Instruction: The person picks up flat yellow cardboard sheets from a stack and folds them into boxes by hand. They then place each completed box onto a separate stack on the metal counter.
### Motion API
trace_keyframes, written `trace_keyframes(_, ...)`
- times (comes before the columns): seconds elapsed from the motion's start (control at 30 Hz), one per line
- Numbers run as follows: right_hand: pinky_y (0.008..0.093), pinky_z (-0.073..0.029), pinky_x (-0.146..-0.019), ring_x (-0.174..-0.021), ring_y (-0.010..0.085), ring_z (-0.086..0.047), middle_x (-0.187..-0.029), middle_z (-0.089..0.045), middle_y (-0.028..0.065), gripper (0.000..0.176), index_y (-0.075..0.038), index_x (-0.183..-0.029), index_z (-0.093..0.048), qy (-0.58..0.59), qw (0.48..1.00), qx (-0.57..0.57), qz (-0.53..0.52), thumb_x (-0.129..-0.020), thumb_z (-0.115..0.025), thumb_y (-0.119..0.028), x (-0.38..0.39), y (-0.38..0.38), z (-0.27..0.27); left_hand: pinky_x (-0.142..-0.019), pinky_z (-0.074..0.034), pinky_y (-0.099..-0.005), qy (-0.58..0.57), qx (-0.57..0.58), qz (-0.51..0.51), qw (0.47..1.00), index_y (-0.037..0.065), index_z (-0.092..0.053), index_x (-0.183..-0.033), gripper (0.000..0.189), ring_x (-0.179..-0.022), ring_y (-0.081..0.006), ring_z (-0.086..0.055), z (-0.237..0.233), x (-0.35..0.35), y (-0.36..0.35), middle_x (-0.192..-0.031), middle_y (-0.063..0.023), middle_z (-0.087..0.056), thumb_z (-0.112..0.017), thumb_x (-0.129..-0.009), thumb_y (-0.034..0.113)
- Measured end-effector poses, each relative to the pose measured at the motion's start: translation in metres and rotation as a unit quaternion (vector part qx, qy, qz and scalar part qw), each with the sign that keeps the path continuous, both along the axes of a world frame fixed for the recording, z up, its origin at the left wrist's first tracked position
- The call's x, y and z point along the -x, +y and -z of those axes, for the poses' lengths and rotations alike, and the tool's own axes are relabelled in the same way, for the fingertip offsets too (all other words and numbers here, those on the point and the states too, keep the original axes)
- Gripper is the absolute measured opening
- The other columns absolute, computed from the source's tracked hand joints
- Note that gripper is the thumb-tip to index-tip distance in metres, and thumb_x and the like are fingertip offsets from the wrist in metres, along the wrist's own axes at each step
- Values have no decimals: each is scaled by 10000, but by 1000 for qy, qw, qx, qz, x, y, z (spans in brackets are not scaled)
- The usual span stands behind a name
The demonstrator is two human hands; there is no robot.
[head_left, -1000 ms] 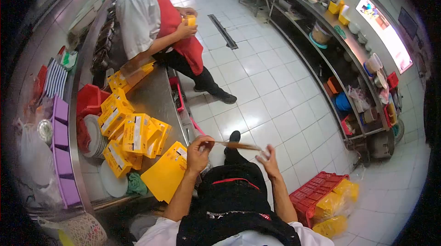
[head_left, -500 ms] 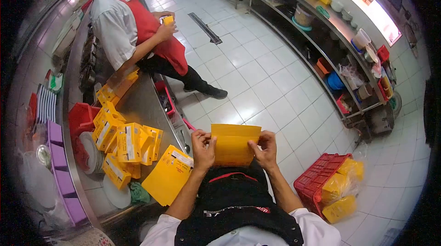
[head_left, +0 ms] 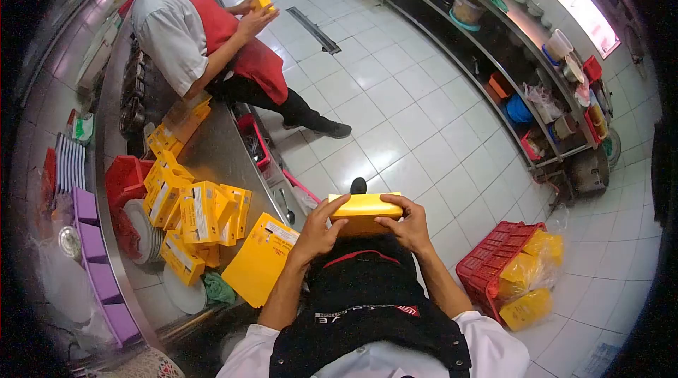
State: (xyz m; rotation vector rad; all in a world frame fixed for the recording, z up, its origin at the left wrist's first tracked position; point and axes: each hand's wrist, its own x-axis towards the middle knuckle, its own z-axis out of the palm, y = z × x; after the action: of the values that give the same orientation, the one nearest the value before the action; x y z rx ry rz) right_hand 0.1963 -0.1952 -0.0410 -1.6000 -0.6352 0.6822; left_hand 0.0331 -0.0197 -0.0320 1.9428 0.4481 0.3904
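Note:
A yellow cardboard piece [head_left: 364,217] is held in front of my black apron, bent along a crease so that its top part faces up. My left hand [head_left: 321,228] pinches its left end between thumb and fingers. At the right end, my right hand [head_left: 408,224] grips it the same way. Flat yellow sheets [head_left: 261,258] lie stacked at the counter's edge, left of my left arm. Beyond them several folded yellow boxes [head_left: 200,212] are piled on the metal counter [head_left: 244,170].
A co-worker [head_left: 212,39] in a red apron stands at the counter, upper left, holding a small yellow box [head_left: 262,2]. A red crate [head_left: 491,265] with bagged yellow items stands on the floor at right. Plates [head_left: 145,233] and purple bins [head_left: 95,251] are at left; shelving [head_left: 466,46] stands across.
The yellow piece, upright and taller before, is now bent over at its crease, with my fingers on its top edge. The co-worker's hands have moved on the small box.

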Motion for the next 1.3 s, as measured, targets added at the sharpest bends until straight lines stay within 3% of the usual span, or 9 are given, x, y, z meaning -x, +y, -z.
trace_keyframes(0.2,311,-604,-848,-929,212,-724,-1047,-738,137,312,19,-1052,-756,14,995,89,34,-786,-872,-96,14,-14,11,-802,-463,-314,37,-53,-28,997,108,-732,-1215,374,-834,-244,-515,39,8,-14,-891,-73,-447,-779,-845,102)
trace_keyframes(0.4,328,-593,-816,-1000,239,-641,-1072,-622,91,255,-40,-945,-797,-36,995,75,51,-749,-895,-170,27,-33,47,-927,-430,-453,-3,-253,-39,967,150,-795,-1006,195,-975,-314,-544,41,15,-28,-990,-99,-530,-791,-812,150)
trace_keyframes(0.53,359,-541,-819,-1086,258,-541,-1032,-584,46,267,-90,-881,-814,-181,979,90,41,-697,-909,-260,26,-40,41,-954,-452,-433,13,-189,6,982,125,-793,-958,213,-1023,-308,-570,62,22,-25,-1051,-101,-582,-838,-751,104)
trace_keyframes(0.7,360,-463,-858,-1033,217,-544,-1013,-586,19,191,-95,-799,-809,-232,973,-4,5,-688,-917,-207,12,-38,35,-980,-476,-376,-37,190,-46,980,65,-704,-1135,327,-1097,-252,-600,70,19,-31,-1121,-97,-602,-800,-822,58)
trace_keyframes(0.77,379,-485,-936,-1151,232,-531,-1113,-576,35,393,-96,-1047,-712,-109,990,-73,45,-719,-907,-188,12,-32,31,-969,-494,-338,-50,358,-55,931,13,-631,-1256,428,-1142,-222,-618,75,20,-33,-1218,-101,-631,-784,-856,37)
trace_keyframes(0.87,425,-518,-1053,-1307,263,-520,-1362,-494,114,771,-109,-1433,-371,131,983,-91,87,-822,-841,-79,14,-29,23,-991,-487,-323,-7,255,-85,963,-7,-546,-1328,446,-1145,-193,-632,86,18,-21,-1232,-115,-667,-729,-925,34)
trace_keyframes(0.97,409,-546,-981,-1168,254,-612,-1366,-512,142,707,-107,-1423,-311,115,988,-76,74,-882,-759,-25,17,-30,55,-1018,-459,-318,-100,277,-154,943,-20,-451,-1354,491,-1161,-204,-615,83,3,-21,-1256,-145,-634,-712,-942,38)
trace_keyframes(1.1,303,-541,-885,-1000,156,-665,-1021,-662,89,279,-37,-1179,-566,-3,996,64,-60,-910,-607,21,15,-35,50,-1051,-438,-322,-126,183,-202,954,22,-283,-1366,598,-1213,-247,-566,91,-4,-22,-1331,-207,-492,-686,-926,-22)
trace_keyframes(1.3,352,-500,-1031,-1177,243,-644,-1238,-691,158,452,-57,-1323,-612,-51,993,47,-101,-879,-686,-27,7,-33,38,-1060,-444,-359,-1,55,-83,995,20,-433,-1293,526,-1207,-235,-557,93,13,-32,-1244,-138,-531,-721,-862,-67)
